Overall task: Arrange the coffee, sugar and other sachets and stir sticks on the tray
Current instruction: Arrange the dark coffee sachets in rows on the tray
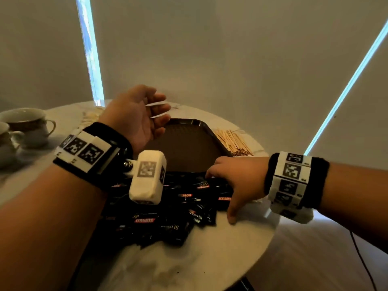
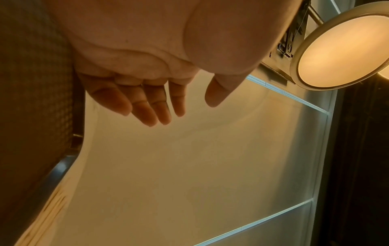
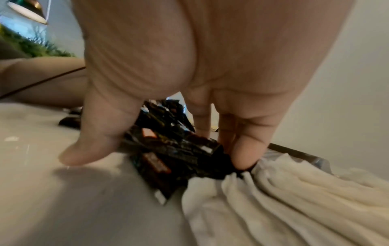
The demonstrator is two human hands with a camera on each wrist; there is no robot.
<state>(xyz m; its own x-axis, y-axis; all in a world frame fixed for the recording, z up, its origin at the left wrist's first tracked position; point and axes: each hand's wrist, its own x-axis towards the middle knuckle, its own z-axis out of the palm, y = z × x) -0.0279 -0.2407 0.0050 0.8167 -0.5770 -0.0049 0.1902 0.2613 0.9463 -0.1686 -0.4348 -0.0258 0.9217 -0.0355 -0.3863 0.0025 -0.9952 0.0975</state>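
On a round marble table stands one dark brown tray, at the far side, and its mesh floor is bare. Near to the tray lies one heap of black coffee sachets; they overlap too much to count them. On the right of the tray lies one bundle of wooden stir sticks, just beside its rim. On the far left of the tray lies a pale pile, too blurred to name.

The left hand hangs over the left part of the tray, palm turned up, fingers relaxed and a little spread, and it holds nothing. The right hand is down on the right edge of the heap. Its fingers curl into the sachets and its thumb presses on the table. In the right wrist view several sachets are gathered between thumb and fingers.

Two cups stand at the far left.
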